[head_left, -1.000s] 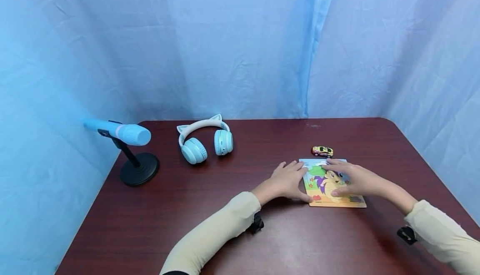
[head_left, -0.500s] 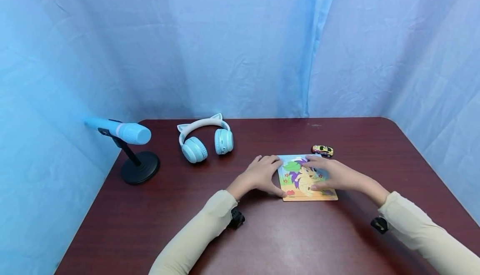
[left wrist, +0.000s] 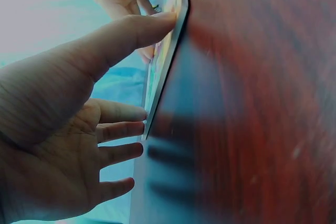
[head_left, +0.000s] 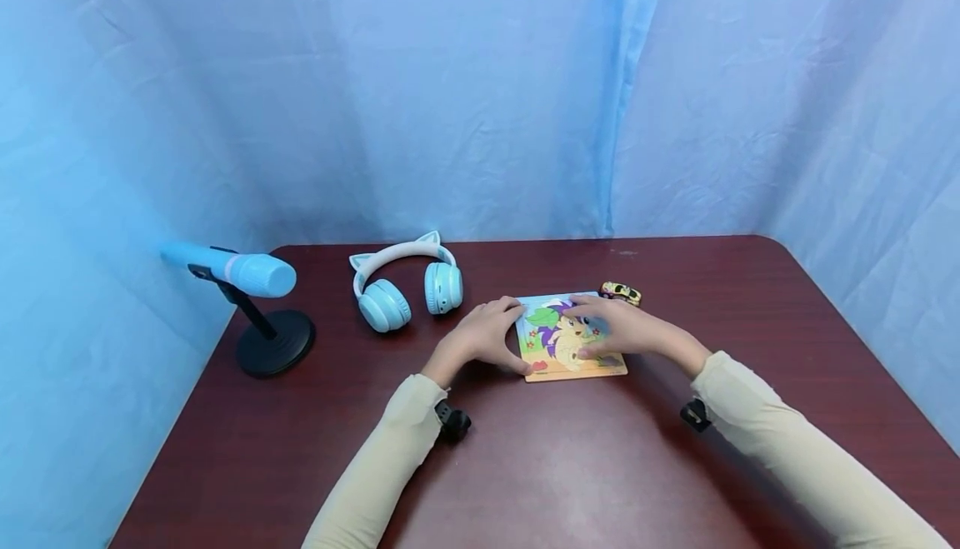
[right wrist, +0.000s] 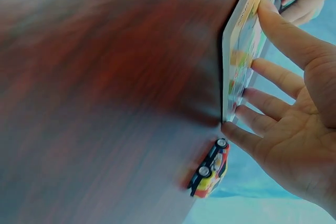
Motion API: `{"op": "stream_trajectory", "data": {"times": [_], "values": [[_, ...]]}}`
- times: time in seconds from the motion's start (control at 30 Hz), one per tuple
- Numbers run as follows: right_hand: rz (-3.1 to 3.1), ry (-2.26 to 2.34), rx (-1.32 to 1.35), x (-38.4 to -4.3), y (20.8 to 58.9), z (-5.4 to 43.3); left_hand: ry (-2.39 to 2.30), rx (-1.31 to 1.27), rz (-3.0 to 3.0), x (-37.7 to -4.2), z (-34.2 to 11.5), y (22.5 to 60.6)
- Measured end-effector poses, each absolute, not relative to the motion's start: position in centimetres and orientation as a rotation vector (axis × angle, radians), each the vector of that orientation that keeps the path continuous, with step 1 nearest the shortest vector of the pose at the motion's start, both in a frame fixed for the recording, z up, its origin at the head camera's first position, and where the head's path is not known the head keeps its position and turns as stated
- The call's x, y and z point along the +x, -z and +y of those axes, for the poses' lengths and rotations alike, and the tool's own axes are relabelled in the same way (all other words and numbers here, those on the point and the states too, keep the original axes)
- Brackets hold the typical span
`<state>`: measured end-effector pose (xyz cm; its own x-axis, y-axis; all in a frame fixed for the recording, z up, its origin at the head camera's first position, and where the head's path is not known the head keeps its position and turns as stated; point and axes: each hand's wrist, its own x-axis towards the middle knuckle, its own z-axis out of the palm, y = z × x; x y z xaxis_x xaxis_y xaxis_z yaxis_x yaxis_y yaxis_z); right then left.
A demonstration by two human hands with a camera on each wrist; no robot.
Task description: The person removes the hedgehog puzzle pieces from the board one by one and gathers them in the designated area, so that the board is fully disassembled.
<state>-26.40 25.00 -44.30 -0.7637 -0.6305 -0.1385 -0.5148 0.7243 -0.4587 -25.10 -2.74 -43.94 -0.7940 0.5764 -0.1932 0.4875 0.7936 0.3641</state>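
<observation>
A thin square board printed with a purple-haired cartoon figure, much like a jigsaw puzzle, lies flat on the dark red table. My left hand is at its left side, thumb on the near left corner and fingers spread along the edge. From the right, my right hand reaches over the board, its straight fingertips resting on the printed face. Neither hand curls round the board. Just beyond its far right corner stands a small yellow and red toy car, close to the right hand's little finger in the right wrist view.
Pale blue cat-ear headphones lie left of the board, toward the back. Farther left, a blue microphone sits on a black stand. Light blue curtains enclose the back and sides of the table.
Both hands and the board have slid left across the table, slightly away from me. Lately the toy car has shifted a little left too. The headphones and microphone stay in place.
</observation>
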Motion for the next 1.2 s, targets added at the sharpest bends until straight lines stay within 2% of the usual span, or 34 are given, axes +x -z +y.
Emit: {"op": "stream_trajectory", "data": {"times": [0.6, 1.2], "values": [[2.629, 0.599, -0.857, -28.0, 44.3, 22.5, -0.658, 0.779, 2.603, -26.4, -4.8, 44.6], [2.624, 0.644, -0.872, -28.3, 44.7, 22.8, -0.643, 0.770, 2.593, -26.3, -4.9, 44.5]]}}
